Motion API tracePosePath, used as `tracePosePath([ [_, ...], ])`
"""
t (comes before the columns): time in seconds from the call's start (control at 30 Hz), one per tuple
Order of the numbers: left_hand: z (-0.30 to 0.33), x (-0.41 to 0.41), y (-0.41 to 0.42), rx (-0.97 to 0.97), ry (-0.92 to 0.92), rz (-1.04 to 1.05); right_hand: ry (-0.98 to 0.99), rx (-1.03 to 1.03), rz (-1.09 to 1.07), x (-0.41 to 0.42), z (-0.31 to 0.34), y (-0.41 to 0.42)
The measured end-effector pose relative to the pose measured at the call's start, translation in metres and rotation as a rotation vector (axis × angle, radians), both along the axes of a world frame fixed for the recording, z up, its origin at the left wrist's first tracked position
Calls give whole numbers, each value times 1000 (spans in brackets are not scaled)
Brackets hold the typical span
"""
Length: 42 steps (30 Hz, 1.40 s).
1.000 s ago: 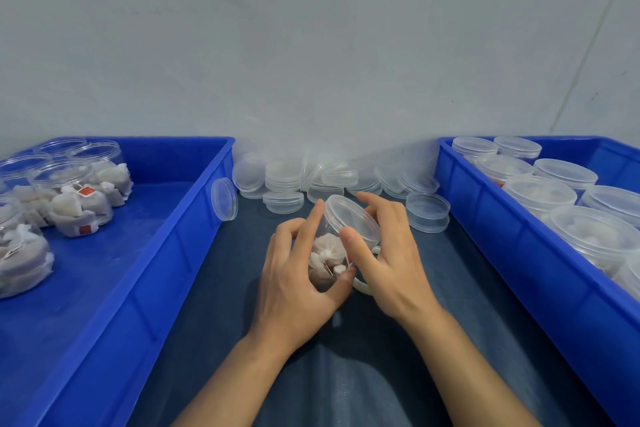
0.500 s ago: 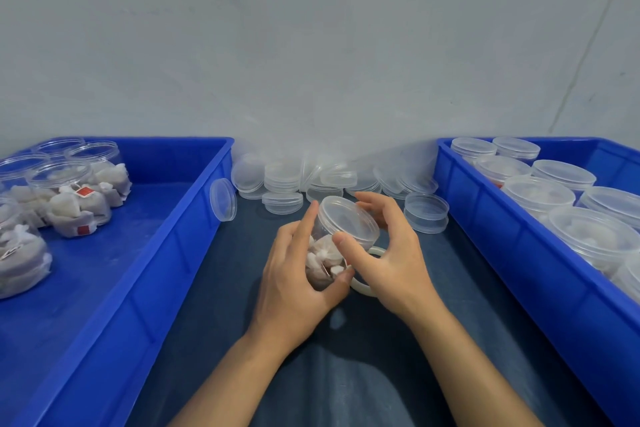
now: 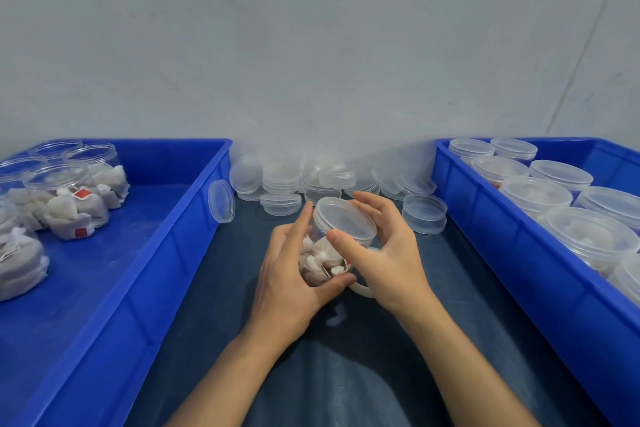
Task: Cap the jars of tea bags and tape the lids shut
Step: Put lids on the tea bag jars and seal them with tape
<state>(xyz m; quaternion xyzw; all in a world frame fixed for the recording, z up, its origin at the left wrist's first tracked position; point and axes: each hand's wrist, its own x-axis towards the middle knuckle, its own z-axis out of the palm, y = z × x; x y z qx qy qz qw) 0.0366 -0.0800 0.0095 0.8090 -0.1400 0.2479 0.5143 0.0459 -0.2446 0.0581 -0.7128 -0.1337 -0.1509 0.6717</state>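
Mid-table, the left hand (image 3: 291,274) grips the jar (image 3: 322,256) tilted away toward the back edge — right hand (image 3: 384,253) fingers curl round the lid (image 3: 344,218), seated on top.

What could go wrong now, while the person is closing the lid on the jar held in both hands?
The lid looks tilted on the jar, so it may close crooked. The left hand holds the jar leaning off the table, and the right hand turns the lid; a slip could drop it. The tape roll lies under the right hand and could be knocked.
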Motion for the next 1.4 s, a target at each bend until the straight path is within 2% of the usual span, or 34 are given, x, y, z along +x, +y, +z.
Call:
tracePosePath([
  [0.4, 4, -2, -6, -14, -10, 72, 2, 1, -57, 3, -3, 11],
  [0.83, 0, 3, -8, 7, -24, 132, 44, -128, -233, -7, 1, 31],
  [1.03, 2, 1, -7, 10, -8, 140, 120, -142, -222, -9, -2, 35],
  [1.23, 3, 3, -8, -29, 64, 119, 112, -379, -178, -11, 22, 10],
  [1.33, 6, 3, -4, -24, 101, 120, 144, -211, -159, -4, 44, -18],
  [1.4, 8, 1, -3, -4, 122, 142, 154, -241, -191, 2, 53, -32],
])
